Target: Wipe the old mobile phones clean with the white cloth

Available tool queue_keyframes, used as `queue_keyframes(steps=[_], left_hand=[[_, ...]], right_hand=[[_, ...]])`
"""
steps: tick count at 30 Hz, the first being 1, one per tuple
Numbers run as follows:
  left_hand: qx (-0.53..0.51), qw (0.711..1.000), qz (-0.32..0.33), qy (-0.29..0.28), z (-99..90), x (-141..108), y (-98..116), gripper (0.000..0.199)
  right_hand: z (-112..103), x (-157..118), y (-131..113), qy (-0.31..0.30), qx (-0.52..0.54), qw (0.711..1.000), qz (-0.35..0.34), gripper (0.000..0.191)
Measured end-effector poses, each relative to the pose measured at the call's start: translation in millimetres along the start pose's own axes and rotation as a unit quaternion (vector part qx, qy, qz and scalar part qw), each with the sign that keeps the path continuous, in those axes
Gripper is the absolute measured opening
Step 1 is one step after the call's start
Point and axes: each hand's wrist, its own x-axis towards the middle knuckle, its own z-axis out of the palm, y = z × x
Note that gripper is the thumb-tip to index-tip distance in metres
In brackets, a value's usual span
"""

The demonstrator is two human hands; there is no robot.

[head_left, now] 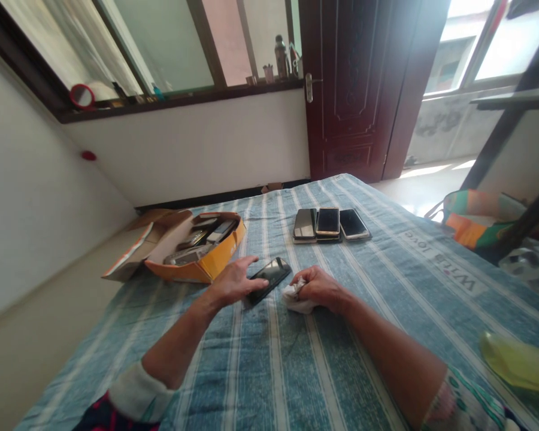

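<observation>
A black phone (273, 276) lies slantwise on the blue striped cloth. My left hand (238, 280) is at its left end, thumb over the phone's edge and fingers apart; whether it grips the phone is hard to tell. Just right of the phone, my right hand (320, 288) has its fingers closed on a crumpled white cloth (297, 297). Farther back, phones lie side by side in three stacks: a dark one (305, 223) at left, a gold-rimmed one (327, 221) in the middle and a white-rimmed one (354, 223) at right.
An open orange box (220, 254) holding several phones and other items stands left of my left hand. A yellow object (518, 362) lies at the right edge of the bed (269, 371). Beyond are a dark red door (354, 78) and a window sill (184, 99) with bottles.
</observation>
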Motion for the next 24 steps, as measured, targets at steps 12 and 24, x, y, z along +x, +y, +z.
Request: queue_keyframes(steps=[12,24], left_hand=[[0.027,0.998,0.038,0.042,39.7,-36,-8,0.071],[-0.026,0.992,0.062,0.104,51.7,-36,-17,0.063]], right_hand=[[-1,-2,-2,0.252,0.083,0.963,-0.052,0.025],[5,1,16,0.322,-0.22,0.891,-0.233,0.016]])
